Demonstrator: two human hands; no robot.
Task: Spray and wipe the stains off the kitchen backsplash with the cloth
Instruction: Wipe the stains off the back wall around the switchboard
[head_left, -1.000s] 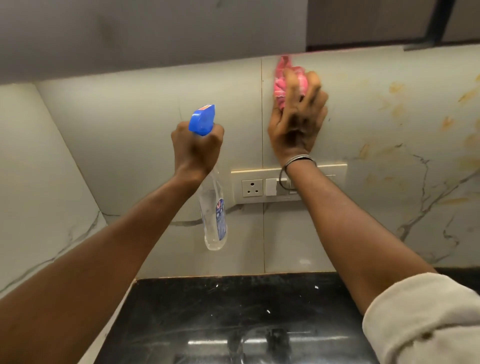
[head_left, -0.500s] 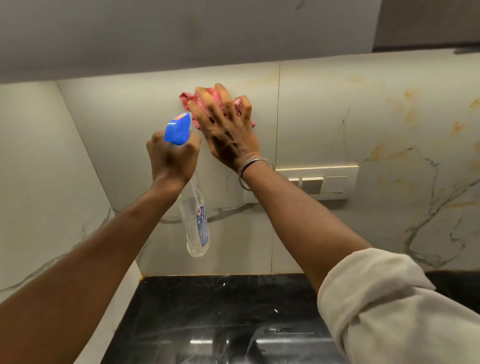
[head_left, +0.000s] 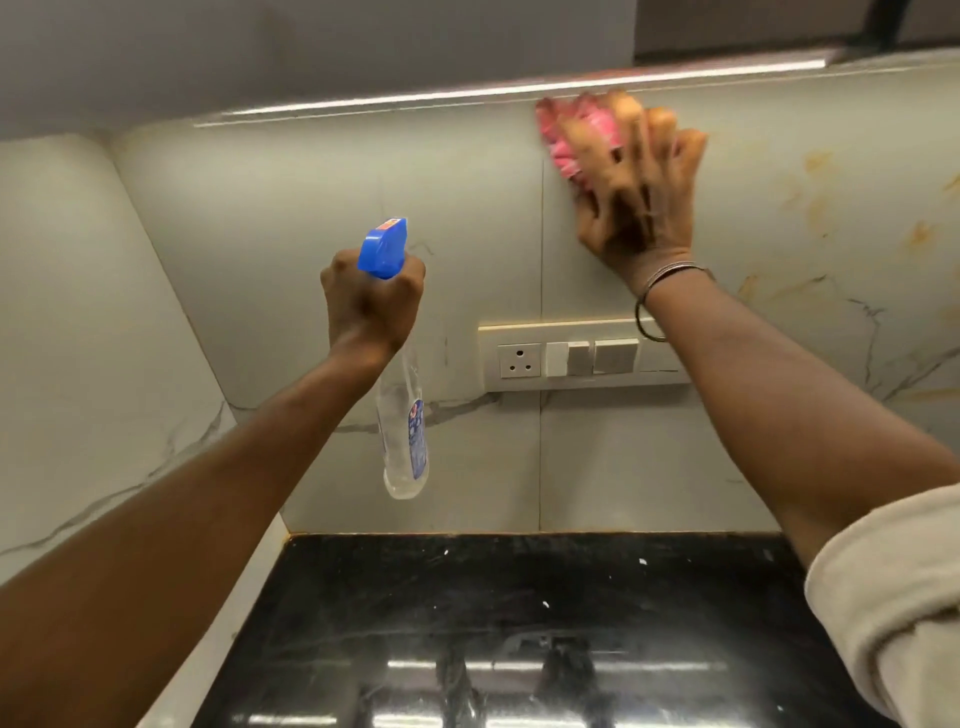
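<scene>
My right hand (head_left: 641, 208) presses a pink cloth (head_left: 563, 140) flat against the pale marble backsplash (head_left: 322, 208), high up just under the cabinet edge; the hand is blurred by motion. My left hand (head_left: 371, 306) grips the neck of a clear spray bottle (head_left: 405, 436) with a blue trigger head (head_left: 384, 249), held upright in front of the wall, left of the cloth. Orange-yellow stains (head_left: 815, 197) mark the backsplash to the right of the cloth.
A cream switch and socket plate (head_left: 519, 364) is set in the wall below my right hand. A glossy black countertop (head_left: 519, 623) runs along the bottom. A grey cabinet underside (head_left: 311, 47) overhangs the wall. A side wall (head_left: 67, 312) closes the left corner.
My right hand has swept the cloth from beside the bottle to the right, up to the top edge of the backsplash. The bottle stays raised in my left hand.
</scene>
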